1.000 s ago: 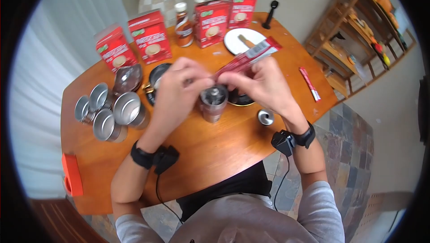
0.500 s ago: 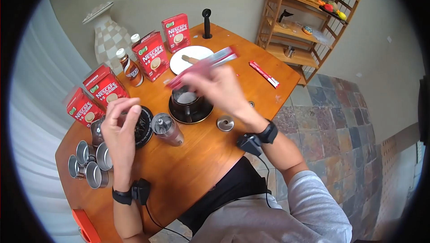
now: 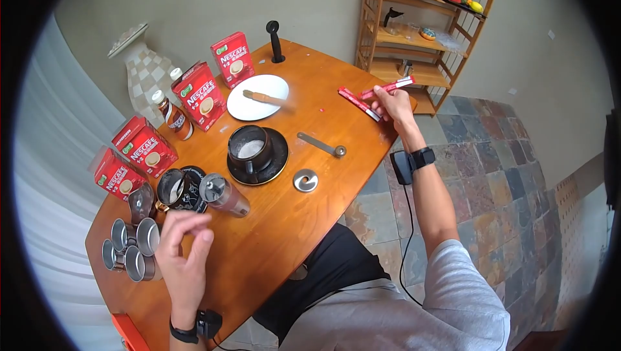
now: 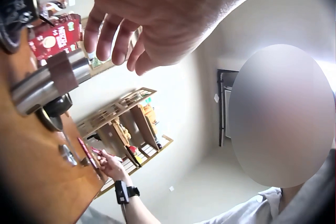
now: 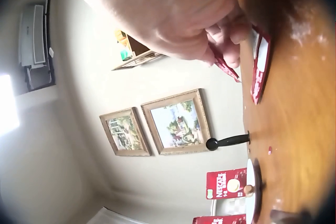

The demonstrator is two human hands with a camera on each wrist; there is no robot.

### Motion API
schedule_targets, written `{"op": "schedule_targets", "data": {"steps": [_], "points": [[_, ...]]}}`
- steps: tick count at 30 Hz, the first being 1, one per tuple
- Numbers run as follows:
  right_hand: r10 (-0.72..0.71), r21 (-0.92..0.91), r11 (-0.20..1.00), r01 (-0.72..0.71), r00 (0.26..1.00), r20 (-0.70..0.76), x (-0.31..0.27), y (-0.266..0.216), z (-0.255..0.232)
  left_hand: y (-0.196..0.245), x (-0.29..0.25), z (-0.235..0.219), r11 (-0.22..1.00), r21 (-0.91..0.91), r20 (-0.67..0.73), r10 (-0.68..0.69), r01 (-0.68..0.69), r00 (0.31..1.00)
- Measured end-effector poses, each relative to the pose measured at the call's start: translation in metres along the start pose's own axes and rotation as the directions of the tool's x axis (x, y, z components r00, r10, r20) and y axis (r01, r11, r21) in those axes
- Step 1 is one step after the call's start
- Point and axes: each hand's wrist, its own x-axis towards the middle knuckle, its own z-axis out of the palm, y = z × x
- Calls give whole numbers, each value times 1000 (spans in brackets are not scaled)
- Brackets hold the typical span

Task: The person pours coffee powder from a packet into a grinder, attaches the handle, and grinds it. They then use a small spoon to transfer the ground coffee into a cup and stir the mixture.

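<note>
My right hand [image 3: 393, 106] pinches a red stick packet [image 3: 402, 83] at the table's far right edge. A second red packet [image 3: 359, 104] lies under or beside its fingers; in the right wrist view it rests flat [image 5: 258, 69] on the wood near the hand [image 5: 178, 19]. My left hand [image 3: 184, 267] hovers above the near left part of the table, fingers loosely bent, holding nothing. Just beyond it stands the clear-topped grinder [image 3: 224, 194], whose steel body [image 4: 39, 91] shows in the left wrist view. A black cup [image 3: 251, 150] with white powder inside sits on its saucer.
Red boxes [image 3: 202, 95] and bottles line the back left. A brush [image 3: 265, 97] lies across the white plate [image 3: 275, 86]. A metal spoon [image 3: 317, 143] and round lid [image 3: 305, 181] lie right of the cup. Steel cups [image 3: 138, 264] stand at left.
The right hand has moved from above the black cup to the far right table edge, with a red packet in its fingers. The left hand has moved away from the grinder and hangs free. The head view has turned right.
</note>
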Motion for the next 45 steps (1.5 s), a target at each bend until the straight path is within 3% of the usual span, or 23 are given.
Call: {"op": "schedule_targets", "data": {"steps": [1,5,8,9,12,13,16,19,22,23,26,27,30,40,45], "points": [[39,-125,992,-34,999,35,-6,-6,-6,-4,-8,-1,999,7,6,-41,41,999],[-65,-522,852,44,998,-22,-18,-38,-14,-16,-37,-3,986,-22,-26,-167,167,986],[-462,-643,667,376,886,39,-17,-38,-13,-18,-56,-1,966,-78,-42,-248,245,968],[-366,-559,724,404,912,185,-19,-41,-14,-19,-62,0,959,-92,-37,-271,267,962],[-527,-589,485,647,753,393,-4,-3,-14,-25,-80,4,940,-141,-51,-320,310,946],[-424,-634,499,591,804,416,0,2,-13,-29,-86,6,923,-189,-68,-352,334,934],[-420,-679,430,595,797,433,-5,-1,-9,-44,-106,16,865,-300,-121,-452,401,884],[-434,-687,504,523,842,322,-1,-11,-8,-63,-124,27,843,-320,-189,-503,431,843],[-267,-486,831,270,961,76,13,-10,-5,-77,-134,40,842,-288,-307,-533,457,788],[-261,-600,761,246,963,63,14,-8,-8,-78,-135,43,864,-258,-348,-501,434,792],[-473,-727,589,352,880,42,26,27,-15,-73,-132,49,889,-260,-421,-457,378,784],[-392,-702,638,318,918,59,27,30,-18,-74,-132,50,891,-266,-432,-451,368,781],[-509,-728,557,400,857,82,12,41,-16,-78,-133,50,899,-261,-444,-436,352,783],[-441,-659,622,422,885,151,-6,25,-5,-77,-133,52,912,-209,-450,-410,353,793],[-446,-587,699,409,891,90,-1,33,-5,-73,-133,49,898,-265,-454,-438,352,776]]}}
